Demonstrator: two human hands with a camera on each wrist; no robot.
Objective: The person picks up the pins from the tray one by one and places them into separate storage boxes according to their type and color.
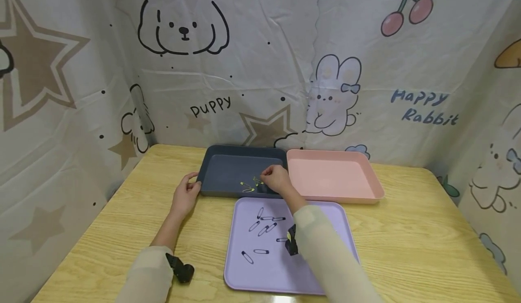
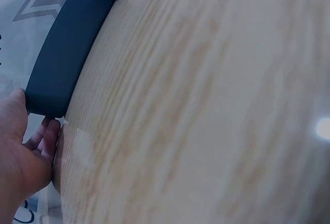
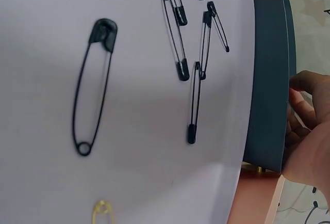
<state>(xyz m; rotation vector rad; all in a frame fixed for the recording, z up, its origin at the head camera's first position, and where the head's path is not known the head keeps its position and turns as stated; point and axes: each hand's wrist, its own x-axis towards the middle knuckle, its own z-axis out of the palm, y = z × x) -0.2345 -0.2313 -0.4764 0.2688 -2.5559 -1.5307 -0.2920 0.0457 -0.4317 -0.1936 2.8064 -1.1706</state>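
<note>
Left hand (image 1: 186,196) grips dark tray (image 1: 225,169) at left end; right hand (image 1: 277,179) beside yellow safety pins (image 1: 248,190) inside, grasp unclear.

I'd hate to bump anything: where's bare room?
Bare: the pink tray; the left half of the dark tray, beside the left grip; the table right of the purple tray. Crowded: the purple tray, strewn with black pins, and around the right grip, by yellow pins.

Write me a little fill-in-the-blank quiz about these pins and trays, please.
The pins inside the dark tray are coloured ____.
Most pins on the purple tray are coloured ____.
The rightmost tray is coloured ____.
The ____ hand is nearer the dark tray's pins.

Missing words: yellow; black; pink; right.
</note>
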